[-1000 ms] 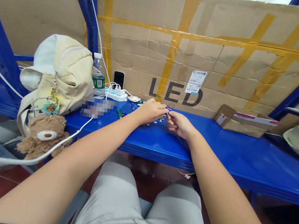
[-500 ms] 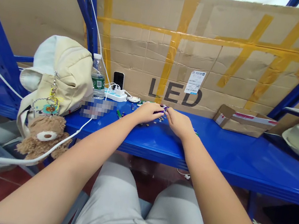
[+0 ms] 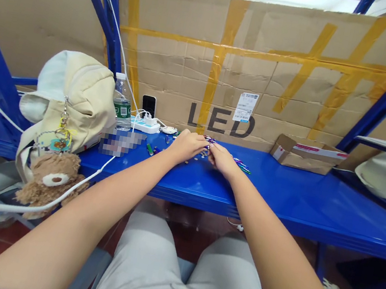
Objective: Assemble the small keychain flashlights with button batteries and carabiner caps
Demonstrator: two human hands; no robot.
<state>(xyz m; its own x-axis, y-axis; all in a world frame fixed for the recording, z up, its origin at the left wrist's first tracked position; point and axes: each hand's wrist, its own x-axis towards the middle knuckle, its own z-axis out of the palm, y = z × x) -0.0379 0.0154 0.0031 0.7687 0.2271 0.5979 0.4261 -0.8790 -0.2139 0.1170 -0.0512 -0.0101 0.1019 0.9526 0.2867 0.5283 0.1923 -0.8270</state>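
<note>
My left hand point(image 3: 187, 146) rests palm down on the blue steel shelf point(image 3: 280, 200), fingers pointing right. My right hand point(image 3: 222, 161) lies close beside it, its fingertips almost meeting the left ones. Small metallic beads point(image 3: 194, 158) are scattered just below the fingers. A small cluster of purple and silver pieces point(image 3: 209, 139) sits just beyond the fingertips. Thin coloured sticks point(image 3: 242, 166) lie to the right of my right hand. The fingers hide whatever lies between them, so I cannot tell if either hand holds a small piece.
A power strip point(image 3: 145, 126), a water bottle point(image 3: 122, 104) and a beige bag point(image 3: 74, 98) with a teddy bear point(image 3: 51, 184) stand to the left. A small cardboard box point(image 3: 305, 155) sits at right. Taped cardboard printed LED point(image 3: 221, 121) backs the shelf.
My hands have moved closer together than half a second ago. One second ago they were raised, pinching purple pieces. The view has tilted slightly.
</note>
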